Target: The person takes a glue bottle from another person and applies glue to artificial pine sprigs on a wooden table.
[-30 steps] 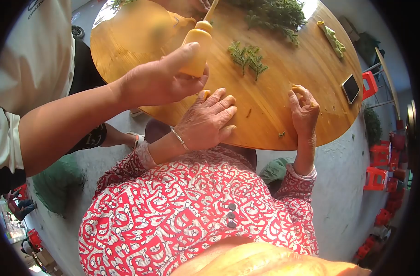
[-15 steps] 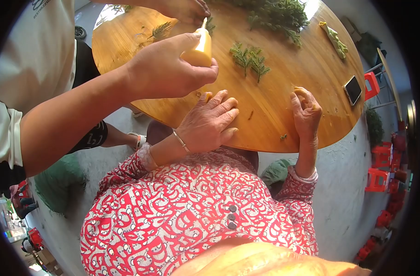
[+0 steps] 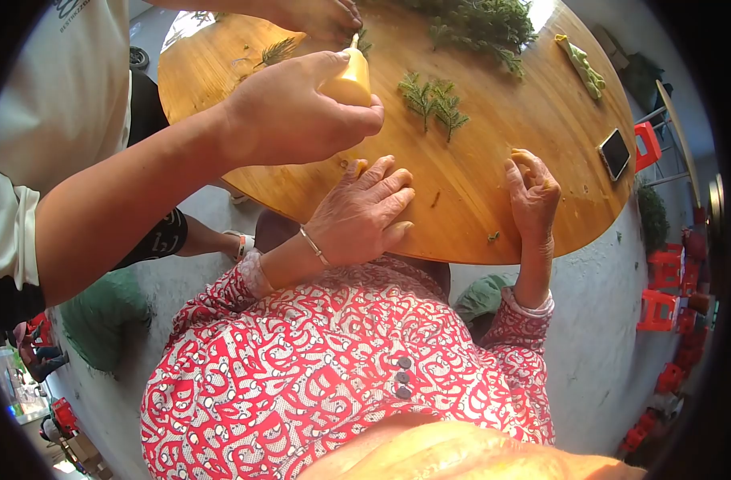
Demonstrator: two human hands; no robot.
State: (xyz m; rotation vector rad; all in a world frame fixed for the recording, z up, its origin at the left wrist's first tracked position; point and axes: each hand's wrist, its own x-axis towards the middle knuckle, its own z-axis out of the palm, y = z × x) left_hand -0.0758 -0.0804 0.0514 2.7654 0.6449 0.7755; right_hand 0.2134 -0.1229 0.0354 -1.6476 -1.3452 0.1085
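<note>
Two small green sprigs [image 3: 448, 107] lie side by side on the round wooden table [image 3: 501, 120]. Nearer the person than the sprigs and to their left, the left hand [image 3: 364, 210] rests palm down, fingers loosely spread, with nothing seen in its hold. Nearer the person and to the right of the sprigs, the right hand [image 3: 533, 192] has its fingers curled in; whether they pinch anything, one cannot tell. Left of the sprigs, another person's hand [image 3: 301, 112] grips a yellow bottle [image 3: 349, 84], its nozzle just beside that person's other hand [image 3: 329, 20]. Beyond the sprigs sits a heap of greenery [image 3: 477, 32]; a phone [image 3: 614, 154] lies well to their right
</note>
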